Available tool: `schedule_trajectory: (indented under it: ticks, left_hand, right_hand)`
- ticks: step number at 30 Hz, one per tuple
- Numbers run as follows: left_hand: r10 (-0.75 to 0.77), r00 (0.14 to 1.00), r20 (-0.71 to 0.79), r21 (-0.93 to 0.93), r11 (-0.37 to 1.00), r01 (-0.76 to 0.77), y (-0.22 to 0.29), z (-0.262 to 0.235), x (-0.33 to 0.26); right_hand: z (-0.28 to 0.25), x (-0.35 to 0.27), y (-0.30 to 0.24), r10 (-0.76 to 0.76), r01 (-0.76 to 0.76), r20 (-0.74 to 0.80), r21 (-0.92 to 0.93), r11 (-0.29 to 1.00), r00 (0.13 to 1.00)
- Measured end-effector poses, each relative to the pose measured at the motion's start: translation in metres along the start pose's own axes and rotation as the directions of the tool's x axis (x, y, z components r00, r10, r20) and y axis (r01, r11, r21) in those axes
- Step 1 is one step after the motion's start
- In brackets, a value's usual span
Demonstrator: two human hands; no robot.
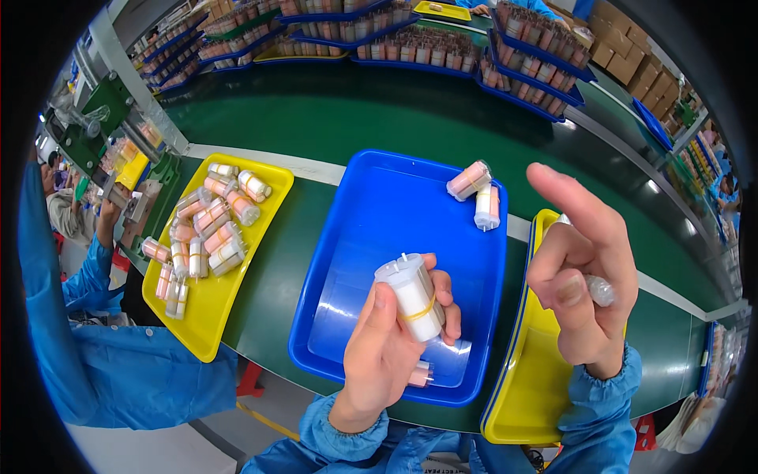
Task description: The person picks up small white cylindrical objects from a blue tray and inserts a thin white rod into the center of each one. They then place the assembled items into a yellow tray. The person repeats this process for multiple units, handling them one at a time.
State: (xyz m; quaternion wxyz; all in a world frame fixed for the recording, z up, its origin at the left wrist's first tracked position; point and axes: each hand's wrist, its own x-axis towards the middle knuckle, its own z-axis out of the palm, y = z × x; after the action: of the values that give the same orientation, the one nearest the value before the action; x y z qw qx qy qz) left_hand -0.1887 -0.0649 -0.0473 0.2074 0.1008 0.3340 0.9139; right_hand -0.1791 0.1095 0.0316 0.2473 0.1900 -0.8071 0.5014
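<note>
My left hand (379, 347) is wrapped round a clear-cased cylinder (418, 304) with a white body, a yellow band and small pins on its upper end. It is tilted above the blue tray (332, 268). My right hand (588, 276) is raised over the yellow tray at the right, index finger stretched out and the other fingers curled. Out of those curled fingers shows a clear, rounded plastic piece (601, 291); its exact kind is hidden. Two pink-and-white cylinders (478, 194) lie in the blue tray's far right corner. Another cylinder (421, 374) lies near its front edge, partly hidden by my left hand.
A yellow tray (209, 347) at the left holds several banded cylinders. The right yellow tray (513, 411) overlaps a blue rim. Stacked blue trays (545, 75) full of cylinders stand along the far side of the green bench (260, 118). A co-worker's blue sleeve (95, 268) is at the left, beside a green press.
</note>
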Motion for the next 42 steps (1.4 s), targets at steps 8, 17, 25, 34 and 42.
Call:
schedule_trajectory:
  ticks: [8,17,25,34,42]
  left_hand:
    - [0.022,0.970,0.242,-0.002,1.000,-0.022,-0.010,-0.014,-0.001]
    - [0.030,0.983,0.182,-0.054,0.998,-0.021,-0.006,-0.008,0.000]
    - [0.353,0.927,0.129,0.295,0.879,-0.376,-0.004,0.003,-0.002]
    - [0.553,0.770,0.318,0.423,0.644,-0.637,0.016,-0.003,0.004]
    - [0.379,0.909,0.173,0.831,0.439,-0.341,0.076,-0.002,0.045]
  right_hand:
    - [-0.003,-0.001,-0.007,0.015,-0.016,0.021,0.042,0.999,1.000]
    - [-0.015,-0.002,-0.006,0.218,-0.209,0.304,-0.064,0.976,0.927]
    - [0.017,-0.007,0.015,0.197,-0.198,0.450,-0.045,0.979,0.871]
    - [0.019,-0.008,0.030,0.063,-0.107,0.348,0.109,0.988,0.935]
    - [-0.041,0.010,0.027,0.094,-0.031,0.263,-0.234,0.972,0.960]
